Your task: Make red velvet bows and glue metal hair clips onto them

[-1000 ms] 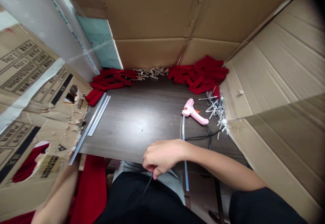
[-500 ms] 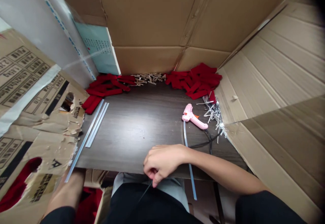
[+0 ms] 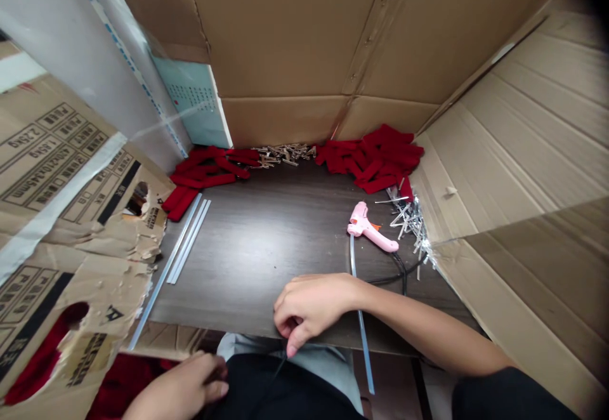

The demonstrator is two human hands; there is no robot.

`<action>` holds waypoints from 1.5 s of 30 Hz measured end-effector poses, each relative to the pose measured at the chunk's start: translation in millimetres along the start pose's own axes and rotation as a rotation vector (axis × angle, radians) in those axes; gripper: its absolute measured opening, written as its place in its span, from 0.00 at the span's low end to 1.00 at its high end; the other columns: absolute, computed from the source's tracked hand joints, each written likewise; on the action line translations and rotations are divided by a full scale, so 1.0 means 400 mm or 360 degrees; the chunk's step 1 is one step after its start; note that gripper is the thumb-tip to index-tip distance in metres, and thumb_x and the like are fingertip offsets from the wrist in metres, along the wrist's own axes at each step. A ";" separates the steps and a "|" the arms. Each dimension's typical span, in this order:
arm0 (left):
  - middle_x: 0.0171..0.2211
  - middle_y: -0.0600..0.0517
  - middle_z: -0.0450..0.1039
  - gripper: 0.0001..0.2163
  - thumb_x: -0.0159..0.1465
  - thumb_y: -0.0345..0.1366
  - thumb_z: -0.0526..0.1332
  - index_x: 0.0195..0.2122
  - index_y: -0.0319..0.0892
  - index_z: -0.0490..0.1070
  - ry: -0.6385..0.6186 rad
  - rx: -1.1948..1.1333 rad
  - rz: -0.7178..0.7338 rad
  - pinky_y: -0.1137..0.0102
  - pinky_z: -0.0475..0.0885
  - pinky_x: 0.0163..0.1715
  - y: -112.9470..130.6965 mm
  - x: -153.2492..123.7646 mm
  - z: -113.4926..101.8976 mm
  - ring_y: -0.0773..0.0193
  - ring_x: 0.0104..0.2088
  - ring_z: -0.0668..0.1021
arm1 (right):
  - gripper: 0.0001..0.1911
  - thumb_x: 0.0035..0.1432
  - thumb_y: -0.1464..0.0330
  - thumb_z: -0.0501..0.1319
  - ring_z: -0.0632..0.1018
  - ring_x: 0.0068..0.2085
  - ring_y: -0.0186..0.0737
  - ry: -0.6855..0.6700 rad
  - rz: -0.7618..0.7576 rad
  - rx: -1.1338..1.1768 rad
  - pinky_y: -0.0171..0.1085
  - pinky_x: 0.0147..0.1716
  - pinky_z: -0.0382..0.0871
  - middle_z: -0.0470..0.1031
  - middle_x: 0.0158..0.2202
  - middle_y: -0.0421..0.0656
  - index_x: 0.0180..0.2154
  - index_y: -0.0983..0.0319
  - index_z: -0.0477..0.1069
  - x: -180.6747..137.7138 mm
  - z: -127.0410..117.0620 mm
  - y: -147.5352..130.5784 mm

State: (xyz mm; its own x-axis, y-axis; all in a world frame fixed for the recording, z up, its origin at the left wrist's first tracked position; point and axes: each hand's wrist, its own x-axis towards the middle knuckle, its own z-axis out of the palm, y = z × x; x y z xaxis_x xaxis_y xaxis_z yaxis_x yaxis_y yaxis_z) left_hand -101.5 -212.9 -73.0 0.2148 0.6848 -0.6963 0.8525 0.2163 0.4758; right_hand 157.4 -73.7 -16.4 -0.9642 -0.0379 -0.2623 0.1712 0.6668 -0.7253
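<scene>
My right hand (image 3: 311, 309) is over the front edge of the table, its thumb and fingers pinched on a thin dark cord-like strand (image 3: 278, 369). The strand hangs down against my dark top, and its exact kind is hard to make out. Lower left, my left hand (image 3: 185, 382) is beside my lap with loosely curled fingers, the thumb apart from them. Nothing shows in it. A pink glue gun (image 3: 368, 229) lies beyond my right forearm; its long glue stick (image 3: 364, 350) runs under the wrist and past the table edge.
Loose glue sticks (image 3: 188, 245) lie at the left. Red fabric pieces (image 3: 375, 160) and metal hair clips (image 3: 288, 153) line the back, with silvery strips (image 3: 412, 220) at the right. Cardboard walls (image 3: 285, 39) surround the table (image 3: 257, 242). More red fabric (image 3: 126, 375) is below left.
My left hand has come up from below the table's left side towards my lap. The right hand keeps its pinch in about the same place. The view has shifted slightly.
</scene>
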 end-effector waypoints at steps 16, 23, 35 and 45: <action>0.36 0.39 0.69 0.18 0.68 0.37 0.44 0.37 0.35 0.73 0.1698 0.1194 -0.0242 0.60 0.67 0.39 0.066 0.170 -0.287 0.49 0.36 0.72 | 0.17 0.60 0.54 0.59 0.71 0.30 0.34 0.0079 0.0014 -0.0047 0.32 0.28 0.58 0.74 0.30 0.39 0.30 0.61 0.71 0.000 0.021 0.001; 0.40 0.35 0.69 0.18 0.65 0.37 0.47 0.39 0.35 0.75 0.1561 0.1043 -0.0161 0.58 0.68 0.39 0.097 0.248 -0.403 0.47 0.39 0.73 | 0.18 0.60 0.54 0.59 0.70 0.28 0.33 0.0098 0.0011 -0.0012 0.32 0.27 0.58 0.73 0.28 0.39 0.29 0.62 0.71 -0.001 0.028 0.005; 0.53 0.31 0.63 0.32 0.63 0.55 0.48 0.61 0.38 0.60 0.1934 0.0764 -0.0171 0.49 0.65 0.47 0.175 0.235 -0.466 0.34 0.51 0.67 | 0.18 0.60 0.55 0.60 0.69 0.28 0.33 0.0103 0.0001 0.0017 0.32 0.28 0.58 0.72 0.27 0.38 0.29 0.62 0.72 0.001 0.030 0.004; 0.66 0.31 0.46 0.35 0.63 0.57 0.45 0.68 0.47 0.44 0.1874 0.0413 -0.0089 0.41 0.57 0.51 0.143 0.458 -0.628 0.29 0.61 0.57 | 0.19 0.60 0.53 0.59 0.70 0.29 0.33 0.0131 0.0033 -0.0066 0.32 0.26 0.56 0.73 0.27 0.38 0.28 0.62 0.70 0.003 0.026 0.006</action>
State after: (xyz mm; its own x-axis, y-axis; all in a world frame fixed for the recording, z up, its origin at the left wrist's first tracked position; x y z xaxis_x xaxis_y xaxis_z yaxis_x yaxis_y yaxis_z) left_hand -133.0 99.8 -38.3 -0.2765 0.9228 0.2682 0.9461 0.2124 0.2446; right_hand 158.8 -79.7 -25.1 -0.9743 0.0367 -0.2224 0.1844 0.6971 -0.6929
